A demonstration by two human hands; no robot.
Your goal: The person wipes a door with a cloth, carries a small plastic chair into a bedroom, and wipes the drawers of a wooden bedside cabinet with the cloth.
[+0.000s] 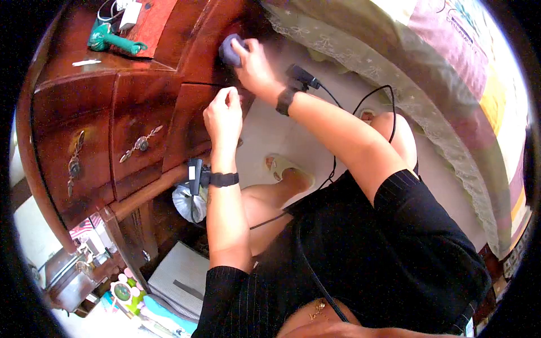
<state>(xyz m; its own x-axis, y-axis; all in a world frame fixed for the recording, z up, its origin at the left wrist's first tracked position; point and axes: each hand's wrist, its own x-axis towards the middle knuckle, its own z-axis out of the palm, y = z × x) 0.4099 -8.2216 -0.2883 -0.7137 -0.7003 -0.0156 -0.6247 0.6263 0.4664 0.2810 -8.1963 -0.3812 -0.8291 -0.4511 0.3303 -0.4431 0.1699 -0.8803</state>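
Black shirt (360,253) foremost, a purple cloth (229,52) is gripped at the table (191,115) front by the right hand (256,69); the left hand (223,117) is curled, seemingly empty. Wiping appears underway; steady pressure seems needed next.

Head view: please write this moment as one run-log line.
right hand: holding bluish cloth at red-brown dresser | left hand: curled, nothing visibly held | green object: lying atop dresser
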